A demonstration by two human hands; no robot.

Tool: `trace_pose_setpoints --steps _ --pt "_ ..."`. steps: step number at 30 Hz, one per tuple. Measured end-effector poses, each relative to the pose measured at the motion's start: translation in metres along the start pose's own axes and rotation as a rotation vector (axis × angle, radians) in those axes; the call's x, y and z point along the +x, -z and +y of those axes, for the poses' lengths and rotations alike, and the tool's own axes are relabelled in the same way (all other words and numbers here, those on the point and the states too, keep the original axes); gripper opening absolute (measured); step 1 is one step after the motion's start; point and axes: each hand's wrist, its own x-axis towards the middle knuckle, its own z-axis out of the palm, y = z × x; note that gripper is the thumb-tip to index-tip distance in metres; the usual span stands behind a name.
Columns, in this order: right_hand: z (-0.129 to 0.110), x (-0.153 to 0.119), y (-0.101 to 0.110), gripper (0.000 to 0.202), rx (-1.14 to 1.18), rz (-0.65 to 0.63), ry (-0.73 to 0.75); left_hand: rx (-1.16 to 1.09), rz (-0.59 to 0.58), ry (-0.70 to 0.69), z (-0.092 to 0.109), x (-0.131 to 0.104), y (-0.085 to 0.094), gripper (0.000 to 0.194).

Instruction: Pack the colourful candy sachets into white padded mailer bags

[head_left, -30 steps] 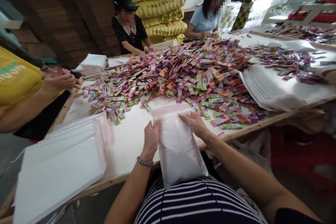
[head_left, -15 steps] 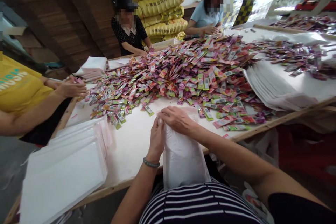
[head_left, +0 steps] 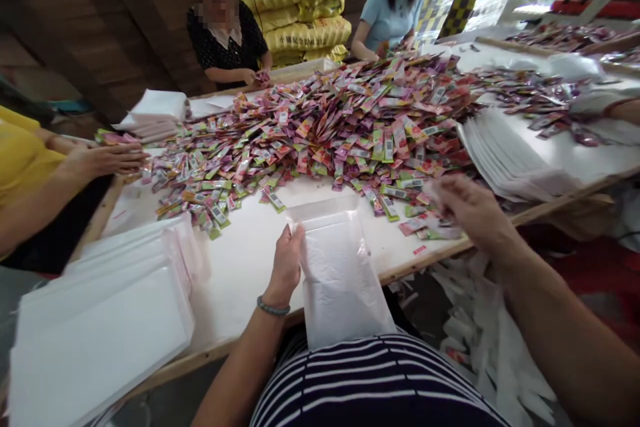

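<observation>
Peeling seems finished: fingers of left hand [head_left: 287,258] pinch bag [head_left: 343,280] over tabletop's [head_left: 237,267] near edge; right hand [head_left: 474,212], blurred, apparently pinches strip [head_left: 432,193]; folding flap [head_left: 325,209] would need both.

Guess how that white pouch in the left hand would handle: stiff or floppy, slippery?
The white pouch is probably floppy rather than stiff, since its surface is creased. Its shiny film may be slightly slippery. Being broad and flattish, it seems unlikely to roll.
</observation>
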Motion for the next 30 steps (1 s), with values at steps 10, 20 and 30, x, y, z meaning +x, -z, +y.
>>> trace_pose_setpoints --steps 10,20,30 --pt "0.023 -0.005 -0.099 0.051 0.319 -0.603 -0.282 0.179 -0.124 0.06 0.012 -0.003 0.012 0.054" --pt "0.078 0.033 -0.146 0.041 -0.004 -0.472 -0.051 0.635 0.042 0.036 -0.015 0.046 0.049 0.022" --pt "0.052 0.022 -0.11 0.021 -0.44 -0.486 0.605 1.169 -0.124 -0.528 0.015 0.042 0.045 0.015"
